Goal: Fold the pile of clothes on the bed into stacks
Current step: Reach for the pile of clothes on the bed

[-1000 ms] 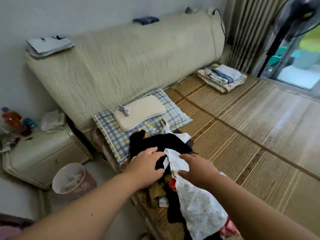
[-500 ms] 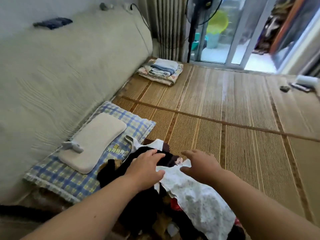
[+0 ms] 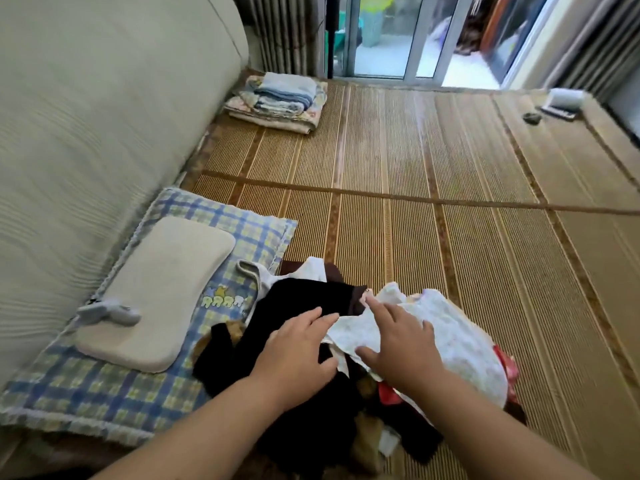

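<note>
The pile of clothes (image 3: 311,438) lay on the bamboo mat (image 3: 450,237), pressed against the right corner of the checked pillow (image 3: 242,233) and spilling a little onto it. From my remote seat I read the rest off that pillow.

- To its left rose the padded cream headboard (image 3: 104,98).
- On top of the pillow sat a flat cream pad (image 3: 166,289), with a small grey-blue gadget (image 3: 110,311) at the pad's left edge.
- Just right of the pillow, a black garment (image 3: 298,299) covered the near side of the pile.
- The left hand (image 3: 298,355) rested flat on that garment, fingers straight and gripping nothing.
- Further right of the pillow, the right hand (image 3: 401,344) lay spread on a white floral garment (image 3: 460,344), forefinger stretched out. The hand was likewise released, with no cloth pinched that I could see.
- A red piece (image 3: 505,365) showed at the pile's right edge.

Well beyond the pillow, against the headboard's far end, a folded stack of bedding (image 3: 280,98) sat on the mat. Further right, past the mat's far edge, stood the glass sliding door (image 3: 381,36). At the mat's far right corner lay a white roll (image 3: 568,98), too blurred for me to identify.
</note>
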A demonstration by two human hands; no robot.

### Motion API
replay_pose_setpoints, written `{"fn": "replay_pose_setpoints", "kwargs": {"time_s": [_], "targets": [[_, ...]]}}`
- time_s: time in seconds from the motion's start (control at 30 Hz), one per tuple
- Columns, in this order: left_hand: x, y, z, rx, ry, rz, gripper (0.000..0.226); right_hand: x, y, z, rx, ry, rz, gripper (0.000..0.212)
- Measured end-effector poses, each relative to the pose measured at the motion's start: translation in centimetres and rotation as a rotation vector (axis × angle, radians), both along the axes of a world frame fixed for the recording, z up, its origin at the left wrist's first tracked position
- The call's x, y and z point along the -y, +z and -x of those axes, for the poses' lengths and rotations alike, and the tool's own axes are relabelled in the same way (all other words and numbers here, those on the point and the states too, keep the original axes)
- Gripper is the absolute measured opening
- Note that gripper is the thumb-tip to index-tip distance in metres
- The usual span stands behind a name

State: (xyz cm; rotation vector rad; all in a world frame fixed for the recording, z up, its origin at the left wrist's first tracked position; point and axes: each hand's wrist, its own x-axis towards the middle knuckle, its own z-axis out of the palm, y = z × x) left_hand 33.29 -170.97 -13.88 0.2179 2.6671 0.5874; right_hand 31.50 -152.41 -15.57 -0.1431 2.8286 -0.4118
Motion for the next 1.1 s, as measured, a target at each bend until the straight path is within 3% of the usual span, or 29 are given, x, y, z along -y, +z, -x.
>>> {"fn": "replay_pose_setpoints", "kwargs": {"time_s": [0.33, 0.53, 0.67, 0.77, 1.1], "targets": [[-7.7, -14.6, 2.9, -0.187, 0.029, 0.061, 0.076, -6.5, -13.1, 2.1, -0.213, 0.104, -0.006, 0.09], [-11.8, -21.0, 4.5, -0.4, 0.058, 0.03, 0.077, -9.8, -19.0, 4.3, -0.401, 0.066, 0.044, 0.076], [-13.6, -22.7, 4.7, -0.525, 0.066, 0.024, 0.077, -10.7, -21.0, 4.8, -0.454, 0.076, 0.1, 0.078], [-14.3, -23.7, 4.8, -0.503, 0.098, 0.038, 0.073, -11.0, -21.8, 4.8, -0.499, 0.103, 0.105, 0.078], [-15.5, -23.4, -2.5, -0.609, 0.095, 0.117, 0.075, -13.8, -20.8, -4.2, -0.571, 0.153, -0.085, 0.08]]}}
